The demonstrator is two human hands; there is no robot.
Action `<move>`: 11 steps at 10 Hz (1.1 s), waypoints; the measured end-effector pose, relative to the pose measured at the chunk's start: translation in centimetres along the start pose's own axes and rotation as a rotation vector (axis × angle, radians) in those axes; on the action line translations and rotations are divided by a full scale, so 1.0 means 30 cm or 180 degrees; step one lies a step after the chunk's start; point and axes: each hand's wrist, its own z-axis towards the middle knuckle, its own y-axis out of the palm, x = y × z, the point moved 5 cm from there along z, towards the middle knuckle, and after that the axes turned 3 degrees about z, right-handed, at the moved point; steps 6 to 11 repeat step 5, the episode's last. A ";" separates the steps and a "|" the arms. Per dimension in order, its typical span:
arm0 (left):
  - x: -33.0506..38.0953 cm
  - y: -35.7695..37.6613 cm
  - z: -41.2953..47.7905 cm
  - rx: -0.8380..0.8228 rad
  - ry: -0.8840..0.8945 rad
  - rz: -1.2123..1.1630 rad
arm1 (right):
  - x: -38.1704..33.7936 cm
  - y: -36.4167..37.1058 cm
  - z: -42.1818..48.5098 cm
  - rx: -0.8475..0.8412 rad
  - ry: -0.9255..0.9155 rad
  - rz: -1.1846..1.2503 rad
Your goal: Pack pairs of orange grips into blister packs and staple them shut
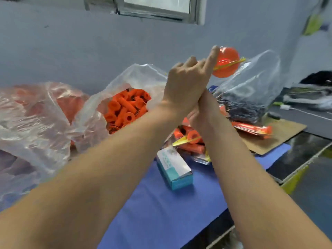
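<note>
My left hand [186, 81] is raised above the table. It grips a clear blister pack [226, 62] with orange grips inside and a yellow card edge, seen end-on, and the index finger lies along the pack. My right hand [201, 114] sits just below and behind the left wrist, which mostly covers it, so its fingers do not show. An open plastic bag of loose orange grips [125, 108] lies at centre left. Filled blister packs [190, 142] lie under my hands, and another filled pack [251, 129] lies to the right.
A teal box [174, 168] stands on the blue cloth [161, 203]. A clear bag of dark parts [248, 97] sits at the back right, with a cardboard sheet [282, 135] in front of it. A crumpled plastic bag [32, 119] fills the left. The table edge runs along the right.
</note>
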 end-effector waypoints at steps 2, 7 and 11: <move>0.118 0.526 0.025 -0.1671 0.0782 -0.0113 | 0.045 -0.205 0.185 0.0578 -0.0002 -0.0664; 0.054 0.436 -0.036 -0.1516 -0.0228 -0.2424 | 0.003 -0.314 0.020 0.0833 -0.0624 -0.0911; 0.054 0.436 -0.036 -0.1516 -0.0228 -0.2424 | 0.003 -0.314 0.020 0.0833 -0.0624 -0.0911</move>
